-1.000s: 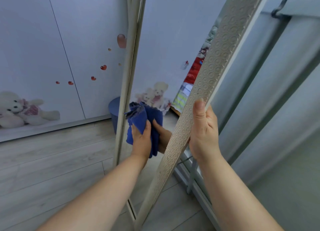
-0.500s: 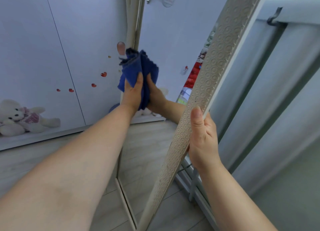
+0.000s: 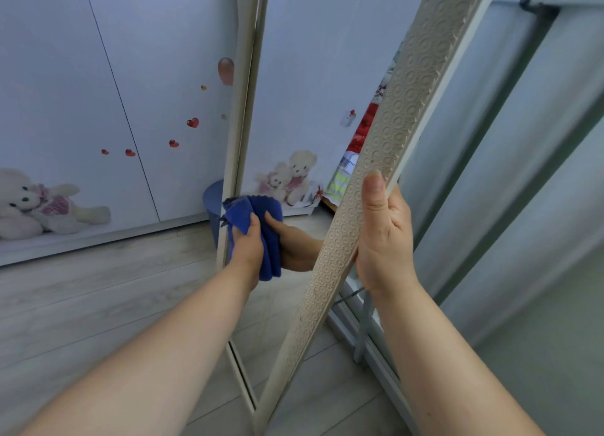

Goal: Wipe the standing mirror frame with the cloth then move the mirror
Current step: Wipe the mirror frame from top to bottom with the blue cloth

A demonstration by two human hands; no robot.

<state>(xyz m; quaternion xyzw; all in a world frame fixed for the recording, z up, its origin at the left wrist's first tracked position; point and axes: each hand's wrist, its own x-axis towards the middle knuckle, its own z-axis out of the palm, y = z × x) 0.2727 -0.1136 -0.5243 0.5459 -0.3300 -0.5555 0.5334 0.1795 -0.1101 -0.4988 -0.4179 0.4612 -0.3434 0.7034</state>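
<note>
A tall standing mirror with a cream embossed frame point(image 3: 389, 135) stands tilted in front of me. My right hand point(image 3: 382, 236) grips its right frame rail, thumb lying up along the embossed face. My left hand point(image 3: 248, 243) holds a bunched blue cloth point(image 3: 240, 213) against the mirror's left frame rail point(image 3: 237, 141), low down near the floor. The glass reflects the cloth, my hand and the wardrobe.
White wardrobe doors point(image 3: 98, 109) with teddy bear and heart stickers stand at the left. A blue bin point(image 3: 212, 203) sits behind the mirror's left rail. Grey-green curtains point(image 3: 523, 174) hang at the right. Pale wood flooring point(image 3: 81, 305) spreads to the left.
My left hand has slid the cloth down the left rail from its high position half a second ago, back to about where it was a second ago. The right hand keeps its grip.
</note>
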